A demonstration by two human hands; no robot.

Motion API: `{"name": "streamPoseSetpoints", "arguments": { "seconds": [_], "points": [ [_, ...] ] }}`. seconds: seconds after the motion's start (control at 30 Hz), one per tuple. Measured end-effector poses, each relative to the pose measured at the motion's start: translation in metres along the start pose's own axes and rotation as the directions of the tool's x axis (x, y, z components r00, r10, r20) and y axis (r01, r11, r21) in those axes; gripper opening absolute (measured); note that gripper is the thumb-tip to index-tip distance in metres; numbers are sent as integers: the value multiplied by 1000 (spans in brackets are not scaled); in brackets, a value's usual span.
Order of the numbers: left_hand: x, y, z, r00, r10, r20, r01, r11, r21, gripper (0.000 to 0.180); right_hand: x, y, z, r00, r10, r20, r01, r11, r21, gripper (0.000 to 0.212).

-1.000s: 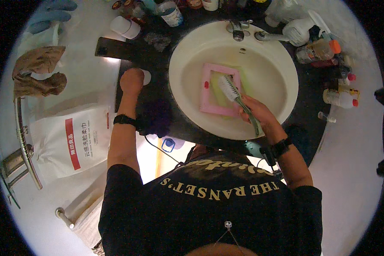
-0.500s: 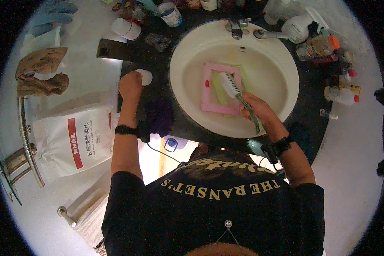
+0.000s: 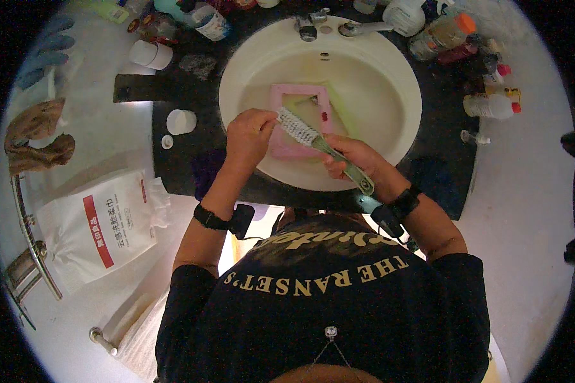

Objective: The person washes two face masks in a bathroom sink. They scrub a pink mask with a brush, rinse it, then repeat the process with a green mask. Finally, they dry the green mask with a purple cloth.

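A pink rectangular frame-shaped thing point(image 3: 298, 121) with a yellowish middle lies in the cream round sink point(image 3: 390, 83). My left hand point(image 3: 249, 135) rests on its near left edge, fingers curled over it. My right hand point(image 3: 351, 156) grips the pale green handle of a scrub brush point(image 3: 313, 138). The brush's white bristles lie over the pink thing, close to my left hand's fingers.
A faucet point(image 3: 310, 29) stands at the sink's far rim. Bottles point(image 3: 489, 105) crowd the dark counter's right side, and white cups point(image 3: 181, 121) stand on its left. A large white bag point(image 3: 99, 223) and a brown cloth point(image 3: 35, 137) lie at the left.
My left hand has come off the counter at the left and moved right into the sink onto the pink thing. The brush stays over the pink thing.
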State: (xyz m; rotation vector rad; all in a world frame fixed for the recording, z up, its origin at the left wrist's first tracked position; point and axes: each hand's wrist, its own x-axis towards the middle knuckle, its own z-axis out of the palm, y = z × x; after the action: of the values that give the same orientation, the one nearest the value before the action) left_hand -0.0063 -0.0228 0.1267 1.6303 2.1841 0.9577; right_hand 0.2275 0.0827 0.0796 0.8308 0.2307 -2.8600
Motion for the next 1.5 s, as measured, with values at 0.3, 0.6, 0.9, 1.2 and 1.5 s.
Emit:
{"name": "streamPoseSetpoints", "arguments": {
  "seconds": [0.3,0.6,0.9,1.2,1.5],
  "points": [
    [-10,9,11,950,292,108,-312,897,314,28,-14,10,11,998,0,59,-10,986,167,22],
    [-6,-1,6,922,324,210,-379,866,327,21,-20,6,10,999,1,40,-7,991,134,24],
    [13,-4,4,948,169,270,-126,977,-171,8,-21,8,1,999,14,50,-15,1000,13,27],
    [13,-12,7,890,-119,440,357,783,-510,12,-27,11,4,997,-22,73,30,993,-113,27],
    [9,-21,10,703,-312,639,709,378,-595,21,-28,6,1,999,21,-28,-25,989,-147,28]
  ]
}}
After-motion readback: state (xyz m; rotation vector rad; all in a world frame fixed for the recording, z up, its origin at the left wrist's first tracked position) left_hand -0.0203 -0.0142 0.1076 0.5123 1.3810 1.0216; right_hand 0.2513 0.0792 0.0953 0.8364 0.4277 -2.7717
